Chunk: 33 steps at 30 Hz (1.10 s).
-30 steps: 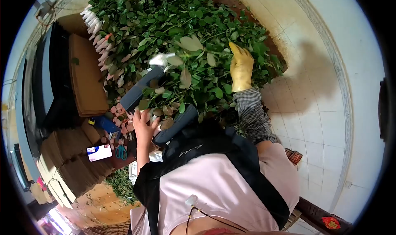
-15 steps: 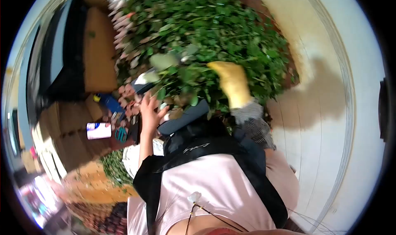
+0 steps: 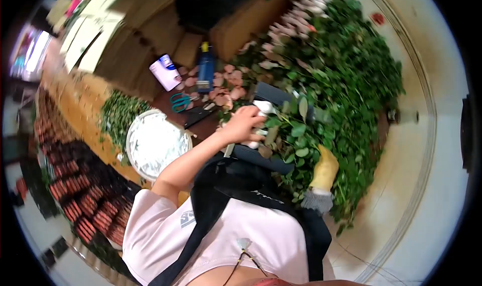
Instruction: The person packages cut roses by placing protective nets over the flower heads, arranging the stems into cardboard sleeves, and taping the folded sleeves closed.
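Note:
My left hand point(image 3: 243, 125) is bare, its fingers a little apart over white-wrapped flower heads point(image 3: 264, 106) at the near edge of the leafy stems. Two dark grey padded blocks lie about them, one behind point(image 3: 273, 94) and one in front point(image 3: 261, 158). My right hand point(image 3: 325, 171), in a yellow glove with a grey checked sleeve, is closed around leafy stems point(image 3: 300, 135); leaves hide part of its fingers. A large pile of green stems point(image 3: 361, 85) spreads behind both hands, with pink and white wrapped heads point(image 3: 291, 27) along its left side.
Left of the hands are teal scissors point(image 3: 181, 102), a phone point(image 3: 165, 72), a blue tool point(image 3: 205, 70) and pink petals point(image 3: 233, 77). A round white basket point(image 3: 158, 144) stands nearer. Cardboard point(image 3: 133, 47) is stacked at upper left; bundled reddish items point(image 3: 90, 200) lie at lower left.
The view has swung left, bringing the basket and reddish bundles into sight. My left hand has come onto the white flower heads; my right hand has drawn nearer my body along the stems.

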Motion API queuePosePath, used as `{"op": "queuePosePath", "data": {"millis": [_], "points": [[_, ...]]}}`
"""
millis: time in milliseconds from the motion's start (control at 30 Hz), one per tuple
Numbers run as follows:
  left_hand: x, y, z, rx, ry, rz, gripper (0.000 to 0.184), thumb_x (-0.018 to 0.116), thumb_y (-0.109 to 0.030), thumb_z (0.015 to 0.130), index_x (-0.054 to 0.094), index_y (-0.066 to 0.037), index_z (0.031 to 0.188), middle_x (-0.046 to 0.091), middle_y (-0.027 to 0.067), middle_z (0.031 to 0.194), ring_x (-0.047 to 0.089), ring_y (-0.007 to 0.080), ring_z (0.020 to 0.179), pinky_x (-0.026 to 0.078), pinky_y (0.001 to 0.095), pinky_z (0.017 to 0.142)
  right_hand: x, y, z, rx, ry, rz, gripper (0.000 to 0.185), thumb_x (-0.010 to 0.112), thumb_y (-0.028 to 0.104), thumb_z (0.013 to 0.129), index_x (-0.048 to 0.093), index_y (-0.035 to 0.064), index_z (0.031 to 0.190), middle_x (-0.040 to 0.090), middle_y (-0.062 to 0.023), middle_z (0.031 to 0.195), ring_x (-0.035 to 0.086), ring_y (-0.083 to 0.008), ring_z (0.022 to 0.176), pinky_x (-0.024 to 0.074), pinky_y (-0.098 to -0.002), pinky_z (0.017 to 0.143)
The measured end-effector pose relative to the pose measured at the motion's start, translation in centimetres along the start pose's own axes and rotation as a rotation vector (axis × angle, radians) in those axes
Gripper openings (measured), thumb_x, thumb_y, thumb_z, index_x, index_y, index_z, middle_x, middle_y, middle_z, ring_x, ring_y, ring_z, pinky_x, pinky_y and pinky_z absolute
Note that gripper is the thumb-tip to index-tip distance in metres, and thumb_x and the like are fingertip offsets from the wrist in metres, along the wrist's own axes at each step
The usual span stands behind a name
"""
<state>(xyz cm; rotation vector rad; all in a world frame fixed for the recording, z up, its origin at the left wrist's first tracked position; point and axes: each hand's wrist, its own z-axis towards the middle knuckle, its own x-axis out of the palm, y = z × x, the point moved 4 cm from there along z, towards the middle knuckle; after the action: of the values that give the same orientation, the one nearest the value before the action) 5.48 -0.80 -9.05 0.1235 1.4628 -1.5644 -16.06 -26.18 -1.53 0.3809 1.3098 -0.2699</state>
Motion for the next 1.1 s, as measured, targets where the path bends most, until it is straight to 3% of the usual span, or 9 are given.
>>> {"op": "queuePosePath", "data": {"millis": [100, 200, 333, 400, 600, 667, 733, 800, 1100], "points": [[0.0, -0.2, 0.1, -0.023, 0.018, -0.012, 0.057, 0.084, -0.039, 0.069, 0.065, -0.011, 0.116, 0.055, 0.0145, 0.116, 0.051, 0.0373, 0.121, 0.038, 0.0494, 0.105, 0.9, -0.4, 1.2, 0.091, -0.120, -0.135, 0.033, 0.058, -0.002, 0.088, 0.071, 0.0028, 0.118, 0.071, -0.0212, 0.116, 0.068, -0.0360, 0.104, 0.0527, -0.0392, 0.095], [0.1, -0.2, -0.2, -0.008, -0.014, -0.034, 0.057, 0.083, -0.040, 0.073, 0.065, -0.013, 0.119, 0.052, 0.0167, 0.136, 0.046, 0.0376, 0.130, 0.034, 0.0502, 0.111, 10.8, -4.0, 0.3, 0.861, 0.049, 0.827, 0.029, 0.060, 0.021, 0.100, 0.069, 0.0010, 0.120, 0.059, -0.0197, 0.140, 0.055, -0.0270, 0.126, 0.0430, -0.0344, 0.106], [0.3, -0.2, -0.8, 0.002, -0.023, -0.006, 0.056, 0.083, -0.041, 0.077, 0.065, -0.015, 0.122, 0.050, 0.0172, 0.141, 0.045, 0.0384, 0.133, 0.035, 0.0500, 0.111, 12.9, -6.0, 0.5, 1.149, 0.173, 0.888, 0.039, 0.067, 0.022, 0.093, 0.066, 0.0038, 0.127, 0.064, -0.0157, 0.130, 0.064, -0.0290, 0.109, 0.0497, -0.0372, 0.093], [-1.2, -0.5, -1.3, -0.042, -0.069, -0.101, 0.056, 0.082, -0.040, 0.078, 0.064, -0.015, 0.125, 0.049, 0.0170, 0.142, 0.046, 0.0392, 0.132, 0.037, 0.0501, 0.109, 7.7, -4.5, 0.1, 0.117, 0.206, 0.312, 0.056, 0.068, 0.002, 0.086, 0.055, 0.0070, 0.140, 0.060, -0.0203, 0.136, 0.060, -0.0336, 0.122, 0.0484, -0.0423, 0.101], [-4.8, -0.8, -6.1, -0.655, -0.199, -0.314, 0.020, 0.064, -0.022, 0.095, 0.066, -0.005, 0.106, 0.066, 0.0174, 0.097, 0.064, 0.0388, 0.089, 0.052, 0.0452, 0.079, -7.1, 7.1, 4.5, 0.089, 0.361, 0.545, 0.068, 0.066, -0.006, 0.087, 0.046, 0.0102, 0.150, 0.054, -0.0155, 0.147, 0.052, -0.0290, 0.135, 0.0397, -0.0378, 0.114], [-5.1, -1.9, -5.5, -0.640, -0.179, -0.242, 0.027, 0.058, -0.025, 0.101, 0.067, 0.000, 0.100, 0.066, 0.0178, 0.082, 0.067, 0.0356, 0.078, 0.053, 0.0445, 0.076, -6.4, 11.9, 5.2, -0.068, 0.454, 0.977, 0.062, 0.072, 0.005, 0.086, 0.053, 0.0082, 0.144, 0.063, -0.0135, 0.137, 0.059, -0.0234, 0.127, 0.0445, -0.0357, 0.108], [-4.4, -3.0, -4.3, -0.533, 0.081, -0.027, 0.040, 0.056, -0.037, 0.101, 0.070, 0.000, 0.096, 0.066, 0.0211, 0.084, 0.067, 0.0371, 0.084, 0.052, 0.0476, 0.077, -3.2, 15.4, 5.9, -0.415, 0.545, 0.506, 0.030, 0.074, 0.024, 0.086, 0.071, 0.0049, 0.108, 0.073, -0.0138, 0.086, 0.071, -0.0310, 0.081, 0.0538, -0.0428, 0.074], [-4.0, -4.2, -3.5, -0.439, 0.328, 0.167, 0.046, 0.059, -0.046, 0.096, 0.074, -0.003, 0.088, 0.067, 0.0174, 0.089, 0.065, 0.0381, 0.091, 0.052, 0.0477, 0.079, 3.7, 15.2, 4.6, -0.571, 0.534, 0.269, 0.030, 0.068, 0.036, 0.088, 0.066, 0.0103, 0.074, 0.069, -0.0106, 0.074, 0.068, -0.0323, 0.073, 0.0531, -0.0459, 0.068], [-2.1, -1.8, -4.7, -0.356, -0.073, -0.230, 0.017, 0.066, -0.017, 0.092, 0.070, -0.001, 0.087, 0.063, 0.0162, 0.083, 0.061, 0.0342, 0.084, 0.049, 0.0416, 0.077, 6.6, 13.9, 4.8, -0.512, 0.625, 0.234, 0.017, 0.070, 0.025, 0.082, 0.064, 0.0092, 0.084, 0.069, -0.0117, 0.079, 0.068, -0.0333, 0.078, 0.0531, -0.0463, 0.071]]}}
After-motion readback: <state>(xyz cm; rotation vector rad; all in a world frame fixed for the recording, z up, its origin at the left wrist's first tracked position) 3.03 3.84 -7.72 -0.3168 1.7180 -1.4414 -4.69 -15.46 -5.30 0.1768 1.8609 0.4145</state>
